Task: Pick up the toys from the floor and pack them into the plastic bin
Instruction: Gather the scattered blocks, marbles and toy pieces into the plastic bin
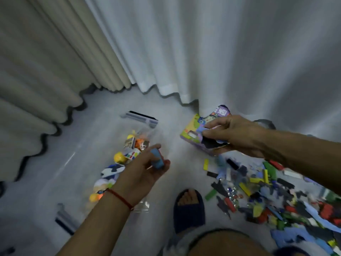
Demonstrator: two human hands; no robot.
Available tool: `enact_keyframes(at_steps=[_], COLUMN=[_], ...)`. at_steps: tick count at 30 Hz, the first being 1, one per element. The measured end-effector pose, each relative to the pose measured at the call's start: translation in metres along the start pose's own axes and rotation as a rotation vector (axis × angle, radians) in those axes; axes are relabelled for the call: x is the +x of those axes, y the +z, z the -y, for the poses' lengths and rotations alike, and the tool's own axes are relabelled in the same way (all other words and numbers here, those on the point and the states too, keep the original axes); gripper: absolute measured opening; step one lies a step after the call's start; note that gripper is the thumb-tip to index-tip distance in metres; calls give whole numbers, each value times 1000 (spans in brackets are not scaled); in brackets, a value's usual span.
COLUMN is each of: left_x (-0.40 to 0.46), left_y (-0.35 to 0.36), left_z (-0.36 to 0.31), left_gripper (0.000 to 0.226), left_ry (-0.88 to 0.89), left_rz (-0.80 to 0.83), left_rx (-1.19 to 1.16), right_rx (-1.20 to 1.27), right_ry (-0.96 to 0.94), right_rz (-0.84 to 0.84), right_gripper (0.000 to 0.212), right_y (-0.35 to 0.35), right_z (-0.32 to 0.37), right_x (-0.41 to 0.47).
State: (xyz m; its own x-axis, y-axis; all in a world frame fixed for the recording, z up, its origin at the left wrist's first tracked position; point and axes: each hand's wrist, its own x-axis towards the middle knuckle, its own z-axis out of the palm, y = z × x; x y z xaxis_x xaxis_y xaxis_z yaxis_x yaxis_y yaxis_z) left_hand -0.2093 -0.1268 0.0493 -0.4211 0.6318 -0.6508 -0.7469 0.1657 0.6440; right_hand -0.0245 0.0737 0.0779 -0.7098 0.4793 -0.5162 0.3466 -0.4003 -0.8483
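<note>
Clear plastic bin (147, 130) (glossy floor (55, 163)).

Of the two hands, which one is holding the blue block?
The left hand, with the red string on its wrist, holds the blue block. The right hand grips the purple toy box instead.

Bare floor (177, 163) between bin (145, 133) and blocks (267, 191).

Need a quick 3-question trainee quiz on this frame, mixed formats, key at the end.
1. True or false: the left hand holds a blue block.
2. What does the right hand grip? A) the colourful toy box B) a yellow ball C) the curtain
3. Fill in: the loose pile of bricks lies on the floor to the person's ____ side.

Key: 1 true; 2 A; 3 right.
</note>
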Motion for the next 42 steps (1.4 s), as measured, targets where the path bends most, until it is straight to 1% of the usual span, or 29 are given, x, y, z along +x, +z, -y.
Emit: enact_keyframes(at_steps=[3, 5, 6, 7, 8, 9, 11, 12, 13, 15, 17, 19, 21, 23, 25, 26, 28, 29, 30, 32, 33, 35, 36, 37, 38, 39, 40, 41, 42], left_x=[-38, -57, -66, -71, -77, -79, -84, -87, -87, -91, -97, -110, -128, -140, -141, -136, -116, -99, -81, -45, -32, -12, -4, 1, 4, 6, 10, 13, 16], left_y=[-53, -83, -95, -105, -109, -112, -104, -93, -79, -43, 5, 59, 109, 153, 191, 208, 232, 237, 237, 219, 205, 176, 164, 153, 146, 141, 138, 135, 133], left_z=[-33, -51, -61, -68, -75, -82, -92, -96, -99, -101, -97, -91, -85, -75, -54, -38, 6, 35, 65, 124, 152, 200, 219, 235, 247, 256, 265, 270, 273], left_gripper=[21, 8, 11, 14, 13, 15, 51, 60, 61, 53, 40, 30, 26, 28, 32, 30, 27, 26, 25, 20, 15, 8, 7, 7, 7, 6, 5, 7, 9], left_ry=[91, 121, 118, 103, 98, 120, 207, 273, 342, 440, 489, 492, 462, 440, 424, 417, 385, 339, 272, 85, -16, -168, -220, -265, -314, -351, -376, -372, -356], left_rz=[-128, -215, -254, -277, -298, -326, -416, -419, -395, -310, -159, 43, 255, 430, 529, 551, 548, 533, 513, 448, 417, 381, 373, 357, 325, 293, 280, 288, 298], left_rx=[7, 71, 112, 146, 220, 321, 520, 585, 643, 702, 737, 723, 756, 849, 974, 1034, 1135, 1175, 1213, 1287, 1315, 1379, 1414, 1428, 1423, 1413, 1426, 1454, 1476], right_rx=[-62, -85, -94, -107, -124, -152, -198, -221, -240, -257, -226, -167, -163, -168, -197, -226, -321, -402, -511, -725, -788, -809, -778, -722, -667, -645, -635, -650, -674], right_ry=[5, 62, 101, 131, 150, 162, 166, 153, 129, 88, 74, 79, 97, 105, 126, 150, 232, 287, 354, 486, 519, 520, 512, 519, 553, 591, 625, 631, 599], right_rz=[143, 182, 196, 196, 182, 168, 143, 124, 92, -20, -169, -288, -418, -548, -653, -702, -774, -787, -768, -634, -570, -556, -581, -613, -647, -673, -692, -724, -765], right_gripper=[30, 20, 19, 27, 37, 45, 48, 45, 42, 34, 35, 35, 32, 28, 26, 25, 22, 21, 22, 30, 34, 48, 65, 88, 106, 115, 115, 111, 103], right_y=[86, 139, 163, 183, 197, 207, 210, 204, 193, 158, 108, 55, 6, -42, -83, -101, -124, -129, -133, -130, -127, -121, -117, -112, -108, -103, -99, -95, -92], right_z=[39, 53, 59, 63, 66, 69, 74, 76, 77, 74, 67, 58, 44, 21, -13, -37, -94, -127, -160, -220, -246, -287, -302, -314, -322, -327, -334, -337, -340], right_x=[13, 26, 29, 31, 34, 33, 23, 15, 6, -16, -48, -88, -129, -164, -187, -194, -201, -201, -198, -188, -182, -167, -157, -147, -136, -125, -115, -108, -102])
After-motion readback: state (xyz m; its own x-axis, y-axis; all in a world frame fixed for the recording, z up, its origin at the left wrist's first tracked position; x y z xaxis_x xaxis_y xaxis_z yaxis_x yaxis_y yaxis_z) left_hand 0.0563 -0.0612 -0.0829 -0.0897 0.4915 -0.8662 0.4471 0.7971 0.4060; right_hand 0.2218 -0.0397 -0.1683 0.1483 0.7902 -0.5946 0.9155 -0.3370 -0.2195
